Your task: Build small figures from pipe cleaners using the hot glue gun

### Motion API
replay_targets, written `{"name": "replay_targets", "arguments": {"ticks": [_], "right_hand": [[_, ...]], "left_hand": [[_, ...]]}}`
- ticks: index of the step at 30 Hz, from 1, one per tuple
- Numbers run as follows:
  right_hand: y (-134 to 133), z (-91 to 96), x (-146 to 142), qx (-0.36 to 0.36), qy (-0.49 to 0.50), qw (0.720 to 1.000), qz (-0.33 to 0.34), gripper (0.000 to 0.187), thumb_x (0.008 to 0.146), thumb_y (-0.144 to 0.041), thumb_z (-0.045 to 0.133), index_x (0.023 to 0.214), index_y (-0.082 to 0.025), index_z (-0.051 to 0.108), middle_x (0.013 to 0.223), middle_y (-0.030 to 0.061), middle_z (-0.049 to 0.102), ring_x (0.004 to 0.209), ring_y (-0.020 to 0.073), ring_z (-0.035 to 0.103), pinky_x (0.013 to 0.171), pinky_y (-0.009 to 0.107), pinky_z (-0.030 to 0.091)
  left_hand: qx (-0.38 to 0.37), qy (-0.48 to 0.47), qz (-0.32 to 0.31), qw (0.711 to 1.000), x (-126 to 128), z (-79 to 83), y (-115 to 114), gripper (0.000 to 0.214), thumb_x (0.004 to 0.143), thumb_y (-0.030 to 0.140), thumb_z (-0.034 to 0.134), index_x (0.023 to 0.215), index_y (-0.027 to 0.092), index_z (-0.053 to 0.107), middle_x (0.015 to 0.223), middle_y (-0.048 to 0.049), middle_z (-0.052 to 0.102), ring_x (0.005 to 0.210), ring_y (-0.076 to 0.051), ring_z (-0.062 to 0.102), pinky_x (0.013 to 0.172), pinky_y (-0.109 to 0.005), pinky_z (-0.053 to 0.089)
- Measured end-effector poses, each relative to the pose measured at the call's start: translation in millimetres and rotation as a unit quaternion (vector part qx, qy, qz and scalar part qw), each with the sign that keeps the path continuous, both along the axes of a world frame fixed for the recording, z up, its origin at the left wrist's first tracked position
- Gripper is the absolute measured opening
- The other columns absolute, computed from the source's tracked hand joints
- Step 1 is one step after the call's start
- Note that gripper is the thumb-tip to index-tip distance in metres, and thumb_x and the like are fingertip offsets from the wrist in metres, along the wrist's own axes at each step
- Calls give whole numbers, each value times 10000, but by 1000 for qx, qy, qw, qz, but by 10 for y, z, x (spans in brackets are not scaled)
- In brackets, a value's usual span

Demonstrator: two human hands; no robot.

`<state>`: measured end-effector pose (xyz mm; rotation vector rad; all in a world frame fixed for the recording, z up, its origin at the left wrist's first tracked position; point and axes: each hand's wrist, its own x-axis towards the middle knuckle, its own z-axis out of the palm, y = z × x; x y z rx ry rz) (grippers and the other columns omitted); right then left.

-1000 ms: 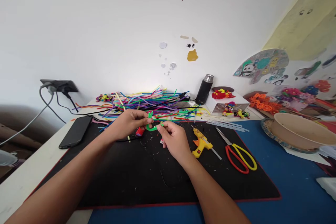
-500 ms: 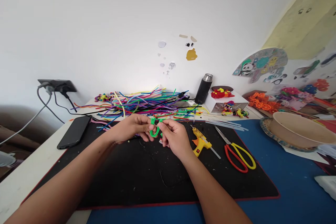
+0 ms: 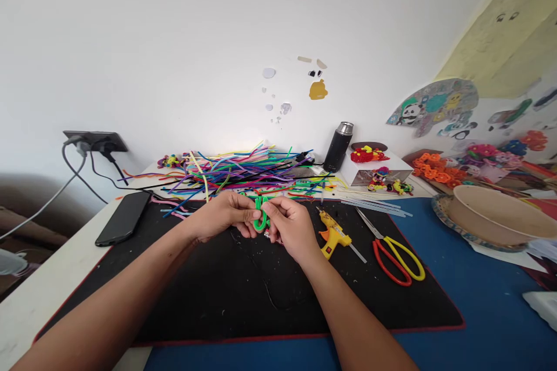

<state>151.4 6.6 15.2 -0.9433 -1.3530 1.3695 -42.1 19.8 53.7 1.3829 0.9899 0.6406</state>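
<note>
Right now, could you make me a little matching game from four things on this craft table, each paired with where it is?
Things:
1. green pipe cleaner
2. phone
3. glue gun
4. scissors

Places:
A. farthest right on the black mat
B. pinched between the left hand and the right hand
C. at the mat's far left corner
D. just right of the right hand

Pairs: 1-B, 2-C, 3-D, 4-A

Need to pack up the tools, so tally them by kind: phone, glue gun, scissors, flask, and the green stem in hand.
Phone: 1
Glue gun: 1
Scissors: 1
Flask: 1
Green stem: 1
Total: 5
</note>
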Motion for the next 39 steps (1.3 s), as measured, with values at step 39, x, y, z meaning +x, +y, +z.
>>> {"name": "replay_targets", "arguments": {"ticks": [39], "right_hand": [[-3,-21,-41,-63,85,993,50,415,830,-584,755,800,-203,592,447,-110,452,337,83,471,340,185,275]], "left_hand": [[192,62,94,975,16,60,-57,328,791,495,819,775,172,765,731,-4,608,600,-118,517,541,-225,424]]}}
